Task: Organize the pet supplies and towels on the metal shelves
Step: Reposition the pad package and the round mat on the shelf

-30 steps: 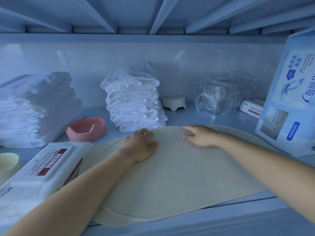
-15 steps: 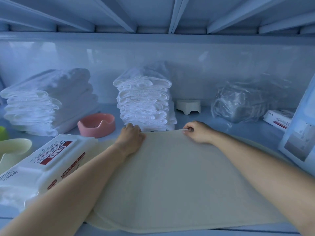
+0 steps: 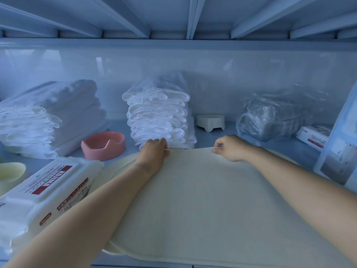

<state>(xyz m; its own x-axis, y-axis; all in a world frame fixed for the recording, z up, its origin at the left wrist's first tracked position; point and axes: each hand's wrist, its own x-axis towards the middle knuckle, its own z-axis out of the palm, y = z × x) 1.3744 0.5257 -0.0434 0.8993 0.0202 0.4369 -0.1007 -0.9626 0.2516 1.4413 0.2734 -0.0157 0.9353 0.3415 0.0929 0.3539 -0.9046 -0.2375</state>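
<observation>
A large cream mat point(image 3: 208, 202) lies flat on the metal shelf point(image 3: 218, 132), with a second cream layer showing under its left side. My left hand point(image 3: 153, 151) grips the mat's far edge just in front of a stack of white towels point(image 3: 158, 117). My right hand point(image 3: 230, 147) pinches the same far edge a little to the right, lifting it slightly. Another stack of white towels point(image 3: 50, 117) sits at the far left.
A pink pet bowl point(image 3: 103, 145) stands between the towel stacks. A white wipes pack point(image 3: 42, 192) lies at the front left beside a pale yellow scoop point(image 3: 10, 171). A white footed bowl point(image 3: 210, 121), a clear plastic bag point(image 3: 270, 118), a small box point(image 3: 313, 135) and a tall pack point(image 3: 340, 151) fill the right.
Both hands slid from resting flat on the mat to its far edge and now grasp it. The view has shifted closer and to the left.
</observation>
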